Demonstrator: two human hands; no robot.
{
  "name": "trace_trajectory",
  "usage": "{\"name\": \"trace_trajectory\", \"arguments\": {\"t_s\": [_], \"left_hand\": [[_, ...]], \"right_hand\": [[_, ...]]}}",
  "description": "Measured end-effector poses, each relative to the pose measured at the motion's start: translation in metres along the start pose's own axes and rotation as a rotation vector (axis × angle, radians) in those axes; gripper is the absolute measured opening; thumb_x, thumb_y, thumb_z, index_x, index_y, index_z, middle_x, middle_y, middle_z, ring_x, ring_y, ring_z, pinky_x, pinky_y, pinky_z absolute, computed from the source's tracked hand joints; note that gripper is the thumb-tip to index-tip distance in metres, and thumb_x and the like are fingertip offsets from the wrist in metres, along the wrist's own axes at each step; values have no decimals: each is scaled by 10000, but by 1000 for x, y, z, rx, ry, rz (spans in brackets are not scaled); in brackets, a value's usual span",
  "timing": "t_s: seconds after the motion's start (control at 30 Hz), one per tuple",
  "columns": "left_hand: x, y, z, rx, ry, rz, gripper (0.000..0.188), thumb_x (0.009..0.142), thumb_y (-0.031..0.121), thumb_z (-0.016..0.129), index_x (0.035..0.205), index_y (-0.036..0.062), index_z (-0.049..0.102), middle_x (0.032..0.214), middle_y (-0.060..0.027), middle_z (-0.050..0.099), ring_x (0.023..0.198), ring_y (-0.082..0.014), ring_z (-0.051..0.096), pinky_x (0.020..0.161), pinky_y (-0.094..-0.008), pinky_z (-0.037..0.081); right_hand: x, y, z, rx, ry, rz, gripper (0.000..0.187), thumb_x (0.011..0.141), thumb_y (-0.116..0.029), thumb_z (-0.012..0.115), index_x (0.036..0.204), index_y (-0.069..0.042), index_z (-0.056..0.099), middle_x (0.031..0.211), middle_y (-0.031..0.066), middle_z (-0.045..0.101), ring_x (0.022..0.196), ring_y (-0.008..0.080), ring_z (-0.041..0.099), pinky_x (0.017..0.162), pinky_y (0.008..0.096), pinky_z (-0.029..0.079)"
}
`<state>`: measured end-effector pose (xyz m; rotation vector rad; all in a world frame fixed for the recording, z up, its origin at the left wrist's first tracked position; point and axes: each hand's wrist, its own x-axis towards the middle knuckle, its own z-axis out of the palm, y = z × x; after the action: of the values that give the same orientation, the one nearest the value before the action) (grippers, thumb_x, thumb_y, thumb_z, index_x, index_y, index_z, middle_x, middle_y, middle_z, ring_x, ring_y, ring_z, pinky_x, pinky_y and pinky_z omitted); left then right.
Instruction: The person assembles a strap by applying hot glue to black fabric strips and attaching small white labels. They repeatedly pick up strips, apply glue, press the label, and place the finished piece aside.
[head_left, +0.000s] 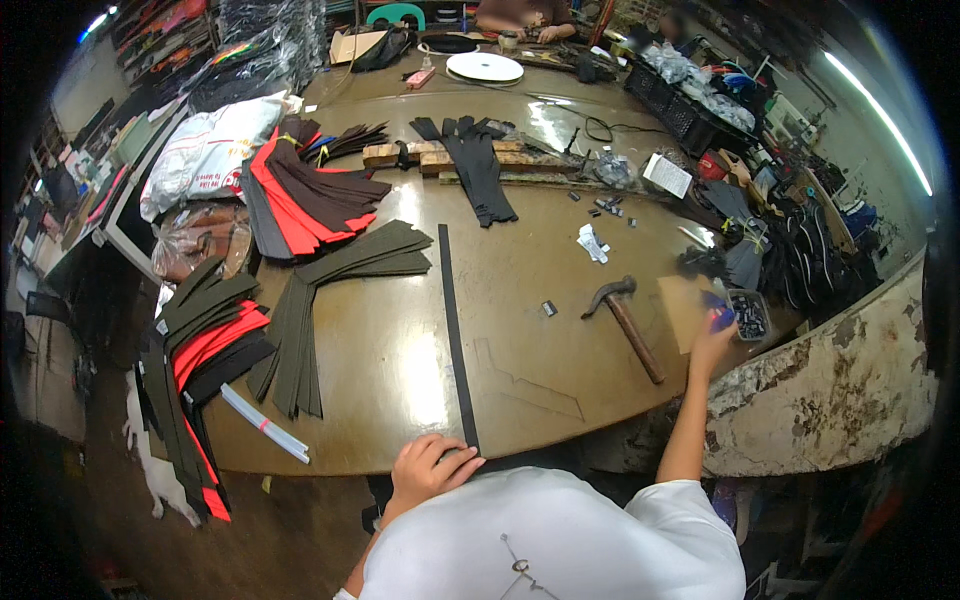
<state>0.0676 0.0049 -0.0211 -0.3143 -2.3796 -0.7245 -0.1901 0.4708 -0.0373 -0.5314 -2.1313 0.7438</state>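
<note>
1) Left grip (430, 470) is narrow, holding the near end of a long flat black strip (456, 340) at the edge of the glossy brown surface (540, 300); best kept straight
2) Right grip (712, 345) is at a clear plastic box (767, 312) of small dark pieces (750, 316); its hold I cannot tell; a light reach should avoid spills
3) Wooden-handled hammer (635, 338) lies between; a peeling wall (830, 410) stands right

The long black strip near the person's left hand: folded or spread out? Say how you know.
Spread out: the black strip lies in one nearly straight line on the table, its near end at the left hand.
</note>
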Motion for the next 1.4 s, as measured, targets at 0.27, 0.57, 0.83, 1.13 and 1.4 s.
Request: {"name": "trace_trajectory", "arguments": {"t_s": [0.27, 0.57, 0.83, 1.13, 1.4], "left_hand": [[0, -3, 1, -15, 1, 38, 181, 670, 220, 849, 788, 187, 716, 824, 51, 666, 768, -170, 625, 619, -296, 469], [1, -2, -2, -54, -18, 10, 177, 679, 223, 843, 802, 193, 719, 855, 50, 666, 781, -166, 625, 645, -298, 476], [0, -3, -1, -50, -20, -8, 143, 717, 246, 826, 788, 185, 719, 847, 61, 655, 792, -142, 617, 620, -284, 457], [4, -2, -1, -27, -20, 4, 168, 676, 243, 852, 774, 197, 723, 832, 68, 660, 765, -145, 616, 607, -281, 461], [1, -3, 1, -51, -14, -15, 172, 674, 242, 853, 777, 193, 724, 831, 63, 660, 766, -150, 615, 607, -285, 461]], "right_hand": [[16, -24, -19, -153, -188, -81, 606, 951, -383, 595, 1351, 10, 364, 1072, 325, 630, 977, 493, 621, 814, 513, 487], [-25, -176, -48, 208, -438, -318, 490, 933, -284, 669, 1281, -20, 449, 1092, 159, 652, 876, 287, 676, 795, 387, 523], [-111, -248, -33, 466, -1226, -507, 435, 885, -230, 733, 1200, -53, 490, 953, 128, 695, 809, 192, 676, 726, 303, 521], [-132, -261, -17, 370, -1456, -620, 442, 906, -292, 697, 1200, -53, 470, 841, 185, 679, 698, 313, 675, 652, 374, 515], [-141, -252, -5, 350, -1555, -622, 471, 904, -332, 690, 1197, -42, 463, 812, 202, 668, 681, 330, 665, 628, 395, 506]]}}
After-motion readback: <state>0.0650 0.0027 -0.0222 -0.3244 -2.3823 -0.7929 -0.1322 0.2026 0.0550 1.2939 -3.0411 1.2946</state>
